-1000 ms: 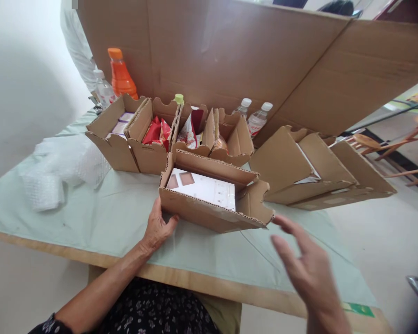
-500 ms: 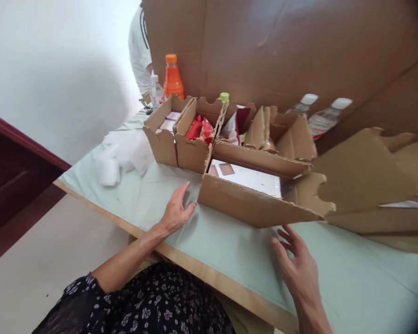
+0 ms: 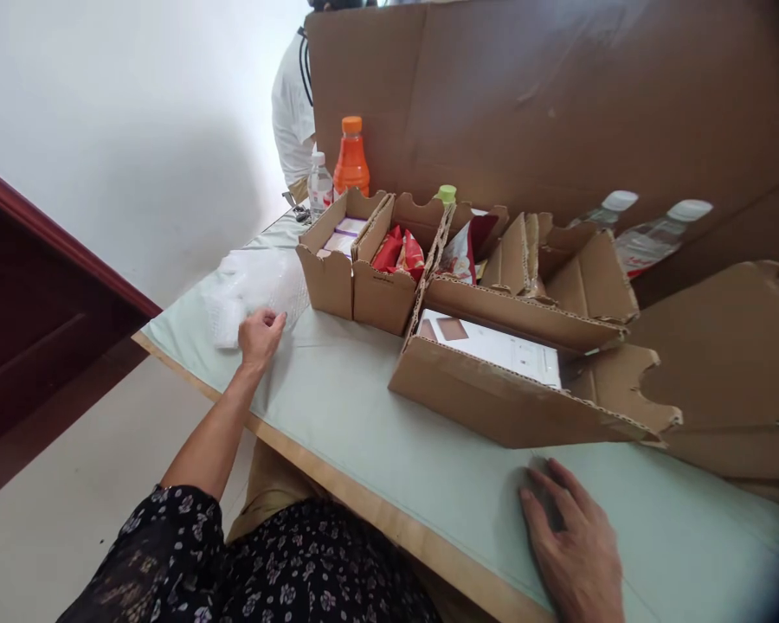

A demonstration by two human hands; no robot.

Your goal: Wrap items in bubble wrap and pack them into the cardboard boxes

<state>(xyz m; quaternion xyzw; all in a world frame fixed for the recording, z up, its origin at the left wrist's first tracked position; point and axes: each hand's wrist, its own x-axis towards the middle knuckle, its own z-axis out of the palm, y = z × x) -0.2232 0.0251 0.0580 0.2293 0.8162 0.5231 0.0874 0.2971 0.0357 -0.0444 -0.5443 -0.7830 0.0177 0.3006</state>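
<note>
My left hand (image 3: pixel 261 339) has its fingers closed at the near edge of a crumpled sheet of clear bubble wrap (image 3: pixel 260 281), on the left part of the table; the fingertips are partly hidden. Palm down on the green cloth, my right hand (image 3: pixel 575 536) rests with fingers apart and nothing in it. Just beyond it stands an open cardboard box (image 3: pixel 480 394) with a white carton (image 3: pixel 493 350) inside.
Behind stand more cardboard bins (image 3: pixel 325 281) with red snack packets (image 3: pixel 399 251) and small boxes. An orange bottle (image 3: pixel 351 164) and clear bottles (image 3: pixel 662 234) are at the back, before a tall cardboard panel (image 3: pixel 493 95). A person in a white sleeve (image 3: pixel 292 112) is beyond.
My left hand has moved left from beside the box to the bubble wrap, and its fingers have closed. The right hand has drawn back from the box and lies flatter. The view has shifted.
</note>
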